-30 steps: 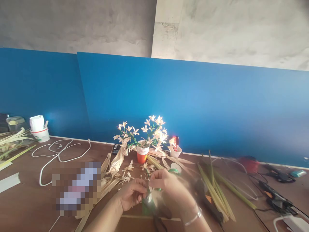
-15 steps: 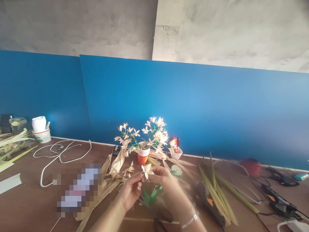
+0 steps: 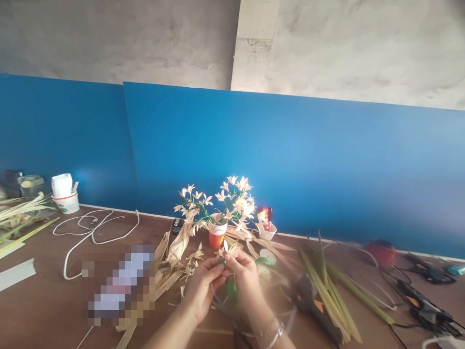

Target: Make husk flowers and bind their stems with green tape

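- Pinching a pale flower [image 3: 225,246] between thumb and fingers of the right hand [image 3: 244,269], in a closed grip.
- Holding at its base with the left hand [image 3: 204,282], in an equally closed grip.
- Keeping it above the surface [image 3: 54,310], nearer than the orange-and-white cup [image 3: 217,239] of flower sprays [image 3: 241,202], left of a black glue gun [image 3: 308,292].

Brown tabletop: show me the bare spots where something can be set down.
Largest: lower left, between the white strip and the pixelated object. Smaller: between the white cable and the dry husks. Crowded: around the left hand and right hand, and on the right around the glue gun and green stalks.
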Motion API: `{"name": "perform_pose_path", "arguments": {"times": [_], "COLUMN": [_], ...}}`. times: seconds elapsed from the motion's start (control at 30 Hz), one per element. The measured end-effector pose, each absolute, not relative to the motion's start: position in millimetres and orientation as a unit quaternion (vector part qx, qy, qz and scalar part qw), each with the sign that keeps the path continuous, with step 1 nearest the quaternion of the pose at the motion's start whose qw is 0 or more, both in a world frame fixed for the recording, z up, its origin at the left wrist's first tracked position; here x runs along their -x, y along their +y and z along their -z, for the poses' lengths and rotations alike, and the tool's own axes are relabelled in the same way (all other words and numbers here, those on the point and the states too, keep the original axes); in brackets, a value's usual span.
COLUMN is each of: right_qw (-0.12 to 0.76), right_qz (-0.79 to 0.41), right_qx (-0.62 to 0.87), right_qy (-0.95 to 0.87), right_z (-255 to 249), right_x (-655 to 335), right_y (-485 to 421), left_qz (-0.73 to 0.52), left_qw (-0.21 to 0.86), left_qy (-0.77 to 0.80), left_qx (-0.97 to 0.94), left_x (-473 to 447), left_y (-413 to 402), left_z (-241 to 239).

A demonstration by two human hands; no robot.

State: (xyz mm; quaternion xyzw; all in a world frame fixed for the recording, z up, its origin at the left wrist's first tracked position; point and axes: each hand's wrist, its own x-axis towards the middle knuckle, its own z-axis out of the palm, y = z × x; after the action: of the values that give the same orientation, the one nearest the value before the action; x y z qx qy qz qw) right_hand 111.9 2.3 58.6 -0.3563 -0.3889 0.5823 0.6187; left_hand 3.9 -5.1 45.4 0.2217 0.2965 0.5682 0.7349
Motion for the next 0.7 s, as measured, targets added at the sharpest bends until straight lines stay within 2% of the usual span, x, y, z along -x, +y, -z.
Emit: {"name": "perform_pose_path", "arguments": {"times": [0.23,0.5,0.57,0.7], "right_qw": [0.644,0.643,0.642,0.628], "right_qz": [-0.620,-0.675,-0.676,-0.683], "right_qx": [0.314,0.264,0.262,0.264], "right_qy": [-0.321,-0.248,-0.251,-0.262], "right_z": [-53.8,-50.8,-50.1,-50.9], "right_x": [-97.8,-87.0,-85.7,-85.3], "right_y": [-1.6,-5.1,-6.6,-9.7], "left_qz": [-0.660,-0.663,-0.669,-0.665], "left_qw": [0.593,0.561,0.513,0.352], "left_qy": [0.353,0.351,0.363,0.375], "left_qx": [-0.297,-0.350,-0.397,-0.541], "left_x": [-11.3,-12.2,-7.5,4.8], "left_y": [-10.0,-11.3,-9.3,-6.8], "left_z": [-44.7,-40.4,-37.6,-34.5]}}
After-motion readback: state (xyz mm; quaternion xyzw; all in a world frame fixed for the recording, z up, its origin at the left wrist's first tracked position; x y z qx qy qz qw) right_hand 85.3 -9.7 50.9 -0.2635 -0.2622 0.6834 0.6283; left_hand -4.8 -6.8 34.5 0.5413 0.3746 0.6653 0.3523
